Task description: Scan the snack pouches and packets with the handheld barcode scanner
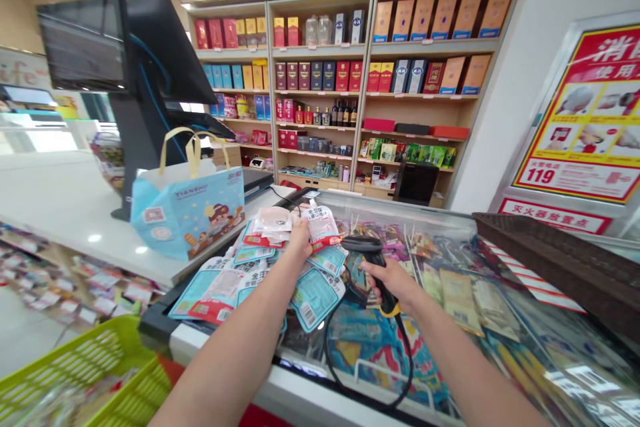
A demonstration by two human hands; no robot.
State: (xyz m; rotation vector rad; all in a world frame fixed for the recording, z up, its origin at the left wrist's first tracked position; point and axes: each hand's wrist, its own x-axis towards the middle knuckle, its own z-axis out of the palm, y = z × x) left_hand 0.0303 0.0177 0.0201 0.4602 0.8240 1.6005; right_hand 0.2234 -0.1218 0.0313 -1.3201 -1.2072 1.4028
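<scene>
Near the middle, my left hand (300, 240) is closed on the edge of a spouted pouch (323, 221), white with dark print, a red lower band and a white cap. Under and around that hand lies a heap of similar pouches (317, 297), some with blue backs and barcodes, some showing pale pink and red fronts. My right hand (387, 280) wraps round the handle of a black and yellow barcode scanner (363, 245). The scanner's head points left at the held pouch, close to its lower edge. A black cable (410, 353) loops down from the handle over the glass.
The pouches rest on a glass-topped freezer (450, 213) with packaged ice creams inside. To the left are a blue shopping bag (187, 213) and a checkout monitor (83, 43) on a white counter (60, 173). A green basket (100, 353) stands lower left, a brown tray (550, 260) right.
</scene>
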